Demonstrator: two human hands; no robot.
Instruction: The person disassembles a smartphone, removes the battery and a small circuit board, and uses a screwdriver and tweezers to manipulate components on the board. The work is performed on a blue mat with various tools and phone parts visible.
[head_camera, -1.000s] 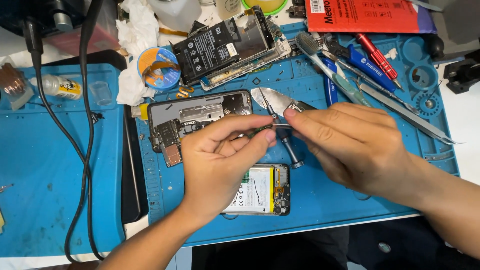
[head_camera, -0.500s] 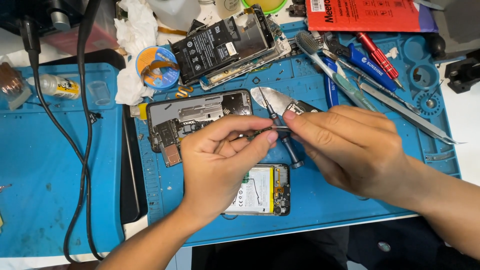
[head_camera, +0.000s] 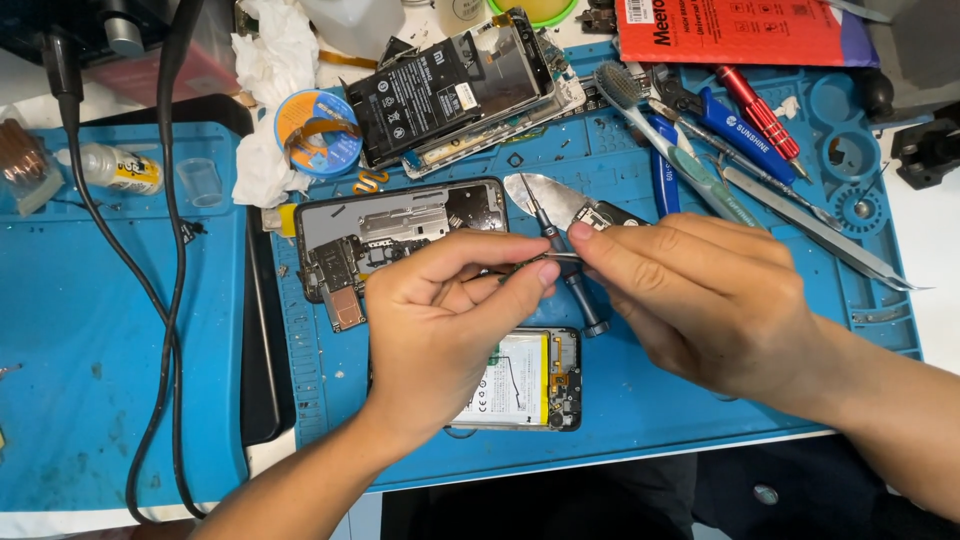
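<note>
- Two hands meet over the blue silicone repair mat (head_camera: 640, 400): left hand (head_camera: 440, 330) and right hand (head_camera: 700, 300) both have fingertips pinched together on a thin silver metal tool (head_camera: 545, 260), held just above the mat's middle.
- Opened phone with white battery (head_camera: 520, 385) lies on the mat under the left hand.
- Dark-handled small screwdriver (head_camera: 560, 265) lies on the mat beneath the pinched tool.
- Grey phone back frame (head_camera: 390, 235) sits at the mat's upper left.

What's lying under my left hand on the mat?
Under the left hand lies an opened phone, its white battery showing, on the blue mat. Its upper part is covered by the hand.
</note>
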